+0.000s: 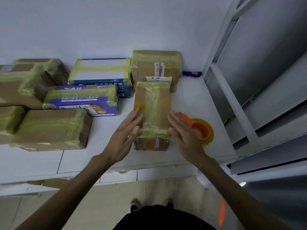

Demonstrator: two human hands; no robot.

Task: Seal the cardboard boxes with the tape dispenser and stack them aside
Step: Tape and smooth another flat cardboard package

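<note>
A small cardboard box (153,112) lies on the white table, with yellowish tape down its middle and across both ends. My left hand (123,138) is flat and open at the box's left side, fingertips touching its edge. My right hand (183,135) is open at its right side, fingers apart, near the near right corner. Just behind my right hand the orange tape dispenser (198,127) with its roll of yellowish tape rests on the table, held by neither hand.
Several taped boxes fill the left and back: a large brown one (51,128), a purple one (83,100), a blue one (101,72), a brown one with labels (155,67). A blue cutter (191,73) lies by the wall. A metal frame (232,97) borders the right.
</note>
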